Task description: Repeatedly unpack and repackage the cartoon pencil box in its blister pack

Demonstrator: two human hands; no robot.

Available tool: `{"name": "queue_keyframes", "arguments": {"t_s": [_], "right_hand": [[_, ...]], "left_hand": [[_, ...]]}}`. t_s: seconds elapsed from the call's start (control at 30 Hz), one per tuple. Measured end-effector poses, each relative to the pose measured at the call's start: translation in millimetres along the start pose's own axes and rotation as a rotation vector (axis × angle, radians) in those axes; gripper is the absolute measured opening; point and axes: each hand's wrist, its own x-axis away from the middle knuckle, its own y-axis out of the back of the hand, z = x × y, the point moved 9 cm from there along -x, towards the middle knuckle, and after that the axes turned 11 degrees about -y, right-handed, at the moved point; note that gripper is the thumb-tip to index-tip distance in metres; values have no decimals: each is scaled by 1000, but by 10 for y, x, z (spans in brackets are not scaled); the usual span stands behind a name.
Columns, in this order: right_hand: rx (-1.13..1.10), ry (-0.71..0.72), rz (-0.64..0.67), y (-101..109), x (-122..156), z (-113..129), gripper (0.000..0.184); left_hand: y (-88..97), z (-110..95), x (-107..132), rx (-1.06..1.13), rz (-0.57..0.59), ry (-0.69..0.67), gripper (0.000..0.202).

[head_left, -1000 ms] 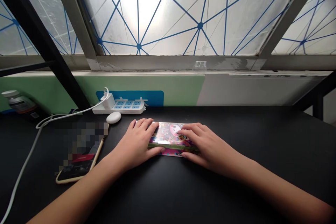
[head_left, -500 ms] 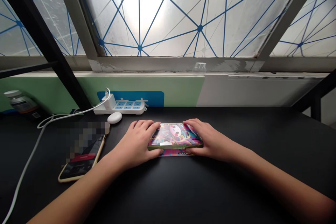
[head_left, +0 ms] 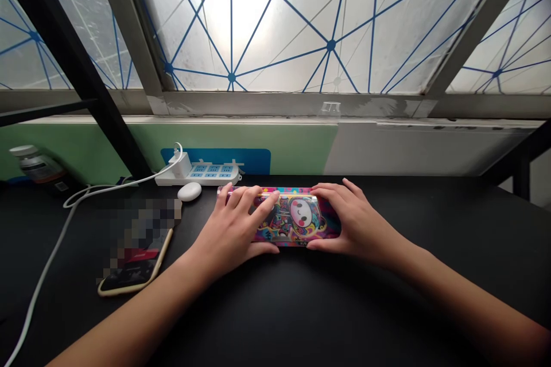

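Your two hands clasp a brightly patterned box (head_left: 297, 221) by its ends, over the middle of a black desk (head_left: 344, 309).

In the head view, your left hand (head_left: 239, 221) has its fingers fanned over the box's left end, thumb along the near edge; your right hand (head_left: 350, 212) pinches the right end between thumb on the near edge and fingers toward the far side. The round cartoon face on top shows between them; whether the underside touches the desk, you cannot tell. To the left lie a partly blurred phone (head_left: 138, 271) and a small white case (head_left: 190, 191), with a white power strip (head_left: 210, 175) just beyond the case.
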Motion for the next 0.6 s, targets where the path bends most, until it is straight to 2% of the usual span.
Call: {"name": "queue_keyframes", "arguments": {"t_s": [0.1, 0.2, 0.3, 0.43, 0.53, 0.6], "right_hand": [[-4, 44, -56, 73, 21, 80, 81], [14, 83, -101, 156, 44, 173, 83], [71, 132, -147, 240, 73, 274, 83], [156, 174, -242, 339, 128, 383, 62], [168, 209, -237, 308, 163, 478, 42], [169, 244, -201, 241, 182, 549, 31]], "left_hand": [[42, 99, 13, -20, -30, 47, 89], [124, 211, 28, -54, -41, 109, 81], [251, 213, 20, -77, -67, 92, 77], [369, 73, -2, -124, -120, 14, 66], [302, -118, -26, -100, -85, -102, 46], [250, -188, -30, -74, -51, -118, 34]]}}
